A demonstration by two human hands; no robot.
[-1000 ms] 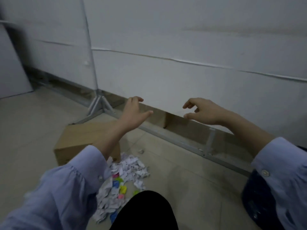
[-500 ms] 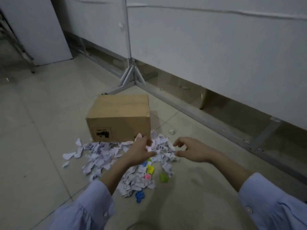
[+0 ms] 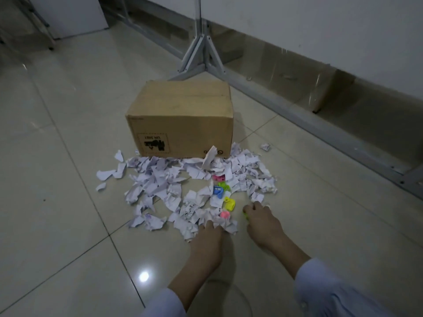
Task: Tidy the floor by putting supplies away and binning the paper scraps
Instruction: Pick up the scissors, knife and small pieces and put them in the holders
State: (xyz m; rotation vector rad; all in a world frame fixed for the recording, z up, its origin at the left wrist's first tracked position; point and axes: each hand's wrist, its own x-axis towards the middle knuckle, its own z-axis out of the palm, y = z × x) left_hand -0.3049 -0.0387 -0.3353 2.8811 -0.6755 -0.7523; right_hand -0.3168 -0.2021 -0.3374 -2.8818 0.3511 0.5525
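A pile of torn white paper scraps (image 3: 174, 191) lies on the tiled floor in front of a shut cardboard box (image 3: 183, 120). Small coloured sharpeners sit among the scraps: pink (image 3: 219, 178), green (image 3: 224, 186), blue (image 3: 218, 192), yellow (image 3: 229, 203) and another pink one (image 3: 224, 214). My left hand (image 3: 208, 236) reaches to the near edge of the pile, fingertips touching the scraps. To the right of the pile, my right hand (image 3: 262, 221) has its fingers curled over a small green sharpener (image 3: 245, 215), which is mostly hidden.
A grey metal partition foot (image 3: 201, 58) and floor rail (image 3: 320, 124) run behind the box along a white wall panel. A lone paper scrap (image 3: 265, 146) lies right of the box. A white board (image 3: 68, 14) leans at the back left.
My view has dropped from the wall to the floor. Both hands have come down from the air to the pile; my right hand has closed on the green sharpener.
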